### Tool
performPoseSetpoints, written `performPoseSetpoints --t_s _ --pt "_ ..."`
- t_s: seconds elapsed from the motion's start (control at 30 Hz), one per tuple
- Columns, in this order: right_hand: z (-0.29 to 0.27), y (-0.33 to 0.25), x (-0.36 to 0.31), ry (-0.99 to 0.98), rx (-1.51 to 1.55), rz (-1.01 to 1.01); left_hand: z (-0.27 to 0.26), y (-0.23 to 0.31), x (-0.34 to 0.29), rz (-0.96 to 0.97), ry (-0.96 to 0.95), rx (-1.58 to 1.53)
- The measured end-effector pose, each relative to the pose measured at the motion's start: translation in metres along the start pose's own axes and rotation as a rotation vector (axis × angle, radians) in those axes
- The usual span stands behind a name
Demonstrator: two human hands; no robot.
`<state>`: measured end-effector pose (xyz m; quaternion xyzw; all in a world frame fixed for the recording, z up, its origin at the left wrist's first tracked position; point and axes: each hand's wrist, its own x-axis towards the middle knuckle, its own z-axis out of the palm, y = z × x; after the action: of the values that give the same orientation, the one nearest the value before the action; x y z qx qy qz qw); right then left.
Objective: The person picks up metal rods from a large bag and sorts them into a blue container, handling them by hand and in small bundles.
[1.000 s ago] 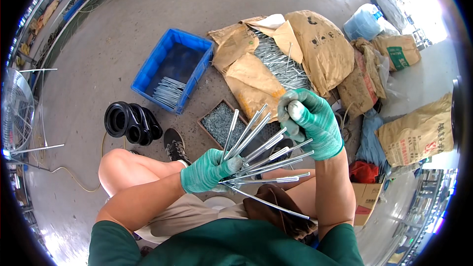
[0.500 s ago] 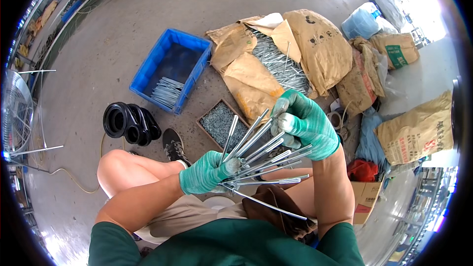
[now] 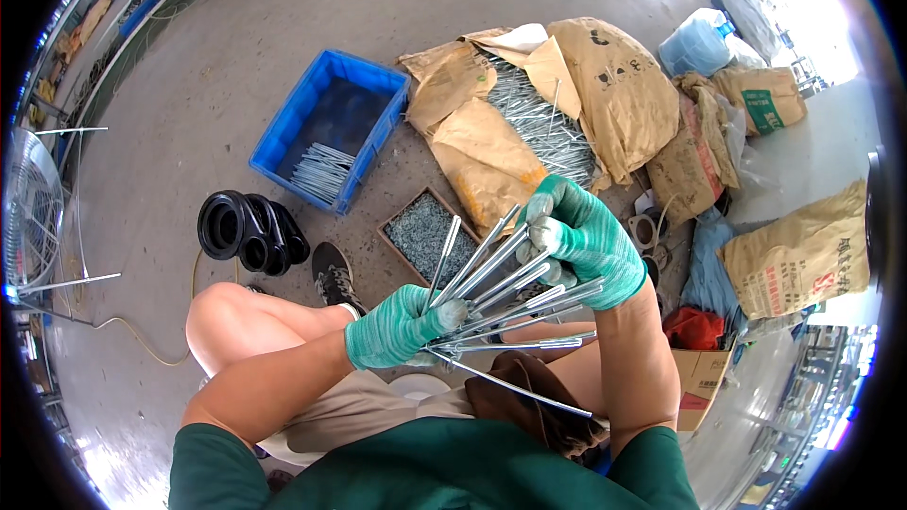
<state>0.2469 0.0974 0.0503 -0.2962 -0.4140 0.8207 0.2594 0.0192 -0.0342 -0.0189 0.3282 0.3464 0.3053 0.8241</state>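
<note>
Both of my hands wear green gloves with greyish fingertips. My left hand (image 3: 402,326) is closed round one end of a fanned bundle of thin, silvery metal rods (image 3: 491,297). The free ends spread up and to the right, and one rod slants down across my lap. At the upper right of the fan, my right hand (image 3: 586,241) is bent into a pinch at the rod tips. Its fingers cover exactly which rods they grip. Beyond the hands, an opened brown paper sack (image 3: 487,146) holds a heap of similar rods (image 3: 534,118).
A blue crate (image 3: 269,146) with some rods stands ahead on the left. Nearer is a small box of little metal parts (image 3: 425,231). Black rings (image 3: 225,227) lie left of my shoe (image 3: 333,274). More sacks (image 3: 619,94), a water jug (image 3: 694,42) and a carton (image 3: 701,378) stand right.
Hardly anything differs: my right hand has shifted very slightly at the rod tips, and the view has moved a little. The left hand keeps its hold on the bundle.
</note>
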Motion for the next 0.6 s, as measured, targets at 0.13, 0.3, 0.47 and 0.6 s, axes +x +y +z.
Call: performPoseSetpoints --t_s 0.13,0.3,0.47,0.6 --pt "0.010 -0.007 -0.002 0.045 0.034 0.069 0.000 -0.002 0.000 -0.013 0.018 -0.019" --pt "0.002 -0.006 -0.003 0.019 -0.013 0.098 0.001 0.001 -0.001 0.017 0.025 0.052" --pt "-0.002 -0.004 0.000 -0.009 -0.075 0.126 0.002 -0.005 0.001 0.027 0.069 0.093" --pt "-0.003 0.000 0.002 -0.051 -0.070 0.108 0.002 -0.001 0.000 0.040 0.066 0.102"
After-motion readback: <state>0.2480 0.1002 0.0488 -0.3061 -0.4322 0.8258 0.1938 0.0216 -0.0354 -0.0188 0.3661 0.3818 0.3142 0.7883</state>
